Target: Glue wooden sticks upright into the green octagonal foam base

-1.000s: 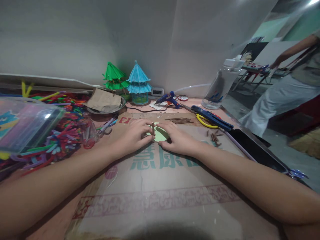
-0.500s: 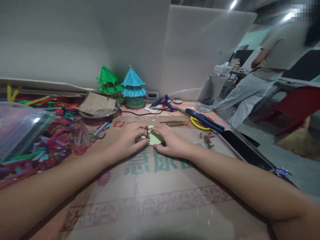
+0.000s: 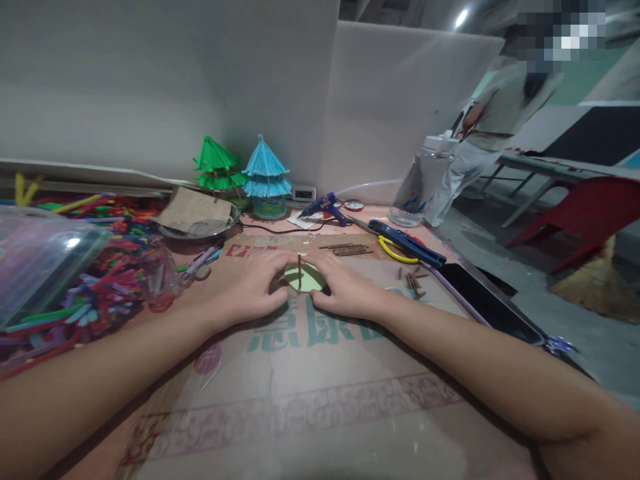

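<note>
A pale green flat piece (image 3: 309, 280) lies on printed cardboard (image 3: 300, 413) in front of me. A thin brown stick (image 3: 299, 272) stands upright at its near side. My left hand (image 3: 263, 283) curves around the left of the piece, thumb and fingers apart, with the stick free of its thumb. My right hand (image 3: 343, 283) curves around the right side, its thumb near the front edge and its fingers behind. Both hands' far fingertips are partly hidden. Behind them lies a row of brown sticks (image 3: 347, 249); shorter pieces (image 3: 414, 281) are scattered to the right.
A blue hot glue gun (image 3: 327, 208) and blue-handled cutters (image 3: 407, 241) lie toward the back. Blue (image 3: 267, 177) and green (image 3: 219, 163) roofed models stand by the wall. Colourful pipe cleaners (image 3: 120, 267) crowd the left. A clear bottle (image 3: 423, 180) stands right; a person (image 3: 493, 113) is beyond.
My left thumb and fingers have let go of the brown stick and drawn apart, leaving it upright on the green piece. My right hand stays nearly in place. The person beyond has moved left.
</note>
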The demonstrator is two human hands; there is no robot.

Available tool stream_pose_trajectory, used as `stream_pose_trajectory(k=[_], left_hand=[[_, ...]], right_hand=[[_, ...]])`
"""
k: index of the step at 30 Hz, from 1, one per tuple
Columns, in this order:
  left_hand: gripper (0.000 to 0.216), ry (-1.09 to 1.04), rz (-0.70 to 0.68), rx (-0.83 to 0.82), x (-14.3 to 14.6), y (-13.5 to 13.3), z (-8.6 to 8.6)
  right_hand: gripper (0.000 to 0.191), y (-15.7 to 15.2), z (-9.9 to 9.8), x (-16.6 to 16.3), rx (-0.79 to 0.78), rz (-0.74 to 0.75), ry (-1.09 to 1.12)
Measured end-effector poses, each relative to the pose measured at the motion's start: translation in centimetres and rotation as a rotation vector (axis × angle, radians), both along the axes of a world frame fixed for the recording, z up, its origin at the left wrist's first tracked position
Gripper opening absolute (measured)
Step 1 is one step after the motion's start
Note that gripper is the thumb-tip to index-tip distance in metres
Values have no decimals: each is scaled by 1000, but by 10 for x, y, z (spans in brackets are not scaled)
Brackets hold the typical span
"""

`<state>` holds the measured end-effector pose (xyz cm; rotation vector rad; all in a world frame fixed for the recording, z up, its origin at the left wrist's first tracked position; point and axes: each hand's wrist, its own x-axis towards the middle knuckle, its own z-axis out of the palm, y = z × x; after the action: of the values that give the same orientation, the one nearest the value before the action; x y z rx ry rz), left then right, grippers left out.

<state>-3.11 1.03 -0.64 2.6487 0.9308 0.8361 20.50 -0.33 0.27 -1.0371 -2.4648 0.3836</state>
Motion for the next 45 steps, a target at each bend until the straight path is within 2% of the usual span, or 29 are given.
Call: stream_pose_trajectory(k=[4,9,15,18,22,32,45], left_hand=[[55,53,6,-89,0,-1,-1],[45,66,7,-96,2,-2,1],[30,89,-6,-68,3,-2,3],[27,90,-27,-69,3,-1,3],[28,79,-54,-58,3,-1,2],[25,86,-64,-54,2,1,-1],[25,126,-52,-74,2,-1,3]], right_hand=[[70,1,-1,1,-2,15,15],[69,6,-6,2,34,13,7],[27,9,-6,0,186,6,322],[18,5,-3,-5,222,-6,350],[10,1,-2,-9,189,25,329],[8,-1,-1,-7,94,-12,318],[8,1,0,-8,65,-56,287]])
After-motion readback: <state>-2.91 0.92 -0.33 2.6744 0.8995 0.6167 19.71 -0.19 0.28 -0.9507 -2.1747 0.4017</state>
